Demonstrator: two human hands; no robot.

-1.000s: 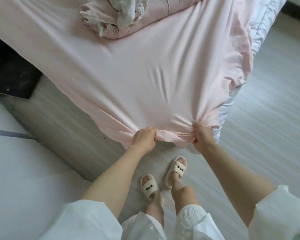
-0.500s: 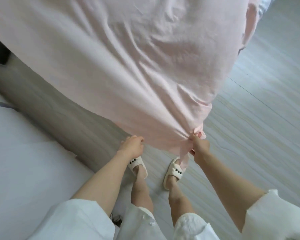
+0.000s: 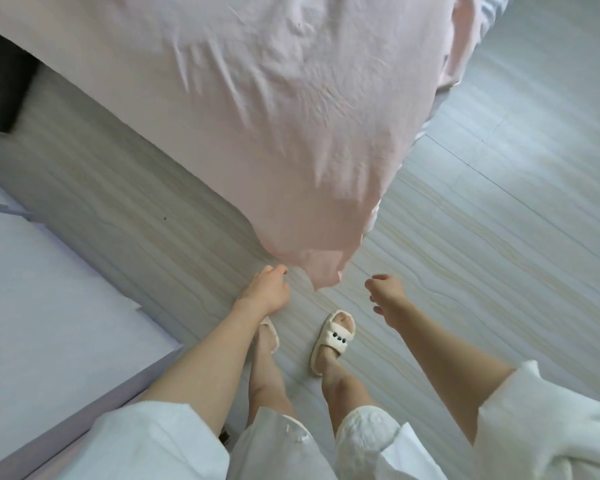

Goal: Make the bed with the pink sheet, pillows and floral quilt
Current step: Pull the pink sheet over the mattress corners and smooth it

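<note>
The pink sheet [image 3: 257,109] billows over the bed corner, its loose corner hanging free in the air above the floor. My left hand [image 3: 267,289] is just left of that corner, fingers loosely curled, holding nothing. My right hand [image 3: 385,292] is to the right of the corner, also loosely curled and apart from the cloth. Pillows and the floral quilt are out of view.
Grey wood-look floor [image 3: 482,237] spreads right and below. A white surface with a lilac edge [image 3: 49,306] fills the lower left. A dark object [image 3: 0,88] sits at the left edge. The mattress's white side [image 3: 489,15] shows top right. My slippered feet [image 3: 333,341] stand near the corner.
Both hands have let go of the sheet corner they were gripping. The sheet now floats loose, and my hands have dropped slightly apart from it.
</note>
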